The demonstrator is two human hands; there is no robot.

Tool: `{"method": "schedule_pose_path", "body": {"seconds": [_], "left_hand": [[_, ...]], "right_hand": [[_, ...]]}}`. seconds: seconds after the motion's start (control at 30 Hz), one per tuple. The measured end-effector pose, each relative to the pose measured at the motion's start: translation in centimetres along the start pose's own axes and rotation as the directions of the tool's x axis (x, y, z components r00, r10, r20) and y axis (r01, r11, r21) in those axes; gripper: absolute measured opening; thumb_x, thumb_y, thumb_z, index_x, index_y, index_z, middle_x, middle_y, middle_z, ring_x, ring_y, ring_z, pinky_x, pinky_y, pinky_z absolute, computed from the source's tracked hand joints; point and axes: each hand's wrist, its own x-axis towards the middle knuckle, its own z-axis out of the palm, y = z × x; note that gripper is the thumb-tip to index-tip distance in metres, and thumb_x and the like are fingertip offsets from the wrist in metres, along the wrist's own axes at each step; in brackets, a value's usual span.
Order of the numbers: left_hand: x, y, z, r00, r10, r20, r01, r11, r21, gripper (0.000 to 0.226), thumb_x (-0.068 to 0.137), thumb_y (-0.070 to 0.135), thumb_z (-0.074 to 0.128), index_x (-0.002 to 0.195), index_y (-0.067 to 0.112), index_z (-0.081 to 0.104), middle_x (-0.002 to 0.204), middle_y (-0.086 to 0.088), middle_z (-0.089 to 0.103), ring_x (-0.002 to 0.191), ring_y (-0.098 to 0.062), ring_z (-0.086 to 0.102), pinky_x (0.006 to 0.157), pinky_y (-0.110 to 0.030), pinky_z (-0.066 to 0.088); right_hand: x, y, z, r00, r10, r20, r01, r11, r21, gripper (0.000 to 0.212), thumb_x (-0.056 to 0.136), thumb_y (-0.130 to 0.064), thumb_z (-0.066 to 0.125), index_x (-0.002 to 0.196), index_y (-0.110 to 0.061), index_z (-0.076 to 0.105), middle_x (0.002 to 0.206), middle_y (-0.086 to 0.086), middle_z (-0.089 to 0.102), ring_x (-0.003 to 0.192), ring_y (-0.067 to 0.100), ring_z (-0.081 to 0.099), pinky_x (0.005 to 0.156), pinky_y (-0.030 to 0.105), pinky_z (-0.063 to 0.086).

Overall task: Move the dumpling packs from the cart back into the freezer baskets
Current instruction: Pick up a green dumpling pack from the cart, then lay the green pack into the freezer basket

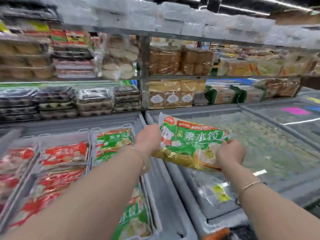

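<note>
The open freezer (69,129) on the left is divided by white baskets (90,153), each filled near its rim with red packs (64,155) and green packs (112,141). The right freezer is closed off by a sliding glass lid (268,144). Overhead room is limited by the shelf (145,77)

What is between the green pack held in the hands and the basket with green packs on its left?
In the head view, only the left hand and the freezers' grey rims separate the held green pack from the basket of green packs.
</note>
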Motion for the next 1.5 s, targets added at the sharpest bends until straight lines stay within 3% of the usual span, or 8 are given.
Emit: {"method": "schedule_pose_path", "body": {"seconds": [0.27,0.57,0.83,1.07,1.27,1.37,1.43,1.5], "left_hand": [[1.7,-20.4,-3.3,0.983,-0.185,0.001,0.185,0.982,0.027,0.031,0.092,-0.002,0.035,0.119,0.001,0.05,0.127,-0.021,0.057,0.119,-0.038,0.055,0.095,-0.043,0.044],[2.1,-31.6,3.7,0.942,-0.297,0.155,0.299,0.954,0.013,0.015,0.089,0.003,0.043,0.101,0.007,0.051,0.106,-0.008,0.064,0.098,-0.032,0.063,0.085,-0.04,0.052],[3.9,-33.9,12.4,0.845,-0.451,0.288,0.481,0.876,-0.042,0.023,0.094,0.006,0.042,0.112,-0.002,0.053,0.118,-0.018,0.06,0.109,-0.035,0.059,0.09,-0.038,0.048],[4.0,-34.3,18.0,0.767,-0.548,0.333,0.572,0.82,0.032,0.026,0.094,-0.001,0.034,0.114,0.001,0.05,0.118,-0.017,0.06,0.108,-0.032,0.058,0.079,-0.036,0.045],[4.5,-35.0,19.5,0.668,-0.61,0.426,0.642,0.762,0.086,0.021,0.088,0.008,0.054,0.11,0.005,0.054,0.11,-0.011,0.063,0.102,-0.026,0.062,0.086,-0.036,0.054],[4.0,-34.4,19.6,0.735,-0.625,0.265,0.616,0.778,0.124,0.036,0.087,0.013,0.058,0.12,0.008,0.044,0.122,-0.01,0.052,0.113,-0.027,0.055,0.09,-0.035,0.051],[3.8,-33.8,19.6,0.869,-0.481,0.114,0.463,0.873,0.153,0.049,0.089,0.013,0.054,0.134,0.009,0.033,0.138,-0.01,0.041,0.127,-0.025,0.044,0.099,-0.033,0.043],[4.1,-33.2,19.8,0.953,-0.277,0.125,0.264,0.958,0.115,0.064,0.096,0.029,0.042,0.149,0.011,0.011,0.158,-0.008,0.012,0.145,-0.024,0.019,0.116,-0.033,0.025]], "right_hand": [[-10.7,-6.8,14.6,0.97,-0.102,0.222,0.118,0.991,-0.061,0.03,0.097,-0.011,0.043,0.118,0.007,0.055,0.126,0.027,0.056,0.12,0.038,0.051,0.094,0.036,0.039],[-13.2,-4.9,25.4,0.914,-0.048,0.404,0.144,0.967,-0.21,0.029,0.097,-0.013,0.045,0.119,0.001,0.059,0.122,0.023,0.061,0.118,0.035,0.055,0.09,0.035,0.043],[-10.7,0.5,32.9,0.886,0.012,0.463,0.153,0.936,-0.316,0.021,0.097,-0.006,0.043,0.105,0.002,0.06,0.117,0.027,0.061,0.112,0.037,0.057,0.085,0.035,0.046],[-9.3,5.1,36.9,0.857,0.019,0.515,0.193,0.915,-0.354,0.027,0.094,-0.004,0.044,0.119,-0.004,0.054,0.117,0.024,0.06,0.106,0.038,0.061,0.083,0.042,0.051],[-8.3,7.3,38.5,0.872,-0.005,0.49,0.228,0.89,-0.396,0.024,0.093,-0.007,0.046,0.115,-0.004,0.053,0.112,0.021,0.06,0.1,0.038,0.061,0.074,0.039,0.049],[-9.0,7.6,38.6,0.888,-0.062,0.456,0.302,0.826,-0.476,0.038,0.091,-0.016,0.055,0.123,0.001,0.044,0.126,0.022,0.051,0.115,0.038,0.052,0.091,0.043,0.045],[-9.9,7.5,38.5,0.855,-0.245,0.456,0.479,0.71,-0.517,0.061,0.086,-0.028,0.062,0.134,0.003,0.04,0.136,0.027,0.045,0.125,0.039,0.045,0.104,0.046,0.039],[-10.6,7.0,38.5,0.761,-0.293,0.578,0.616,0.607,-0.503,0.078,0.091,-0.044,0.047,0.148,-0.001,0.014,0.154,0.027,0.012,0.144,0.038,0.017,0.117,0.045,0.014]]}}
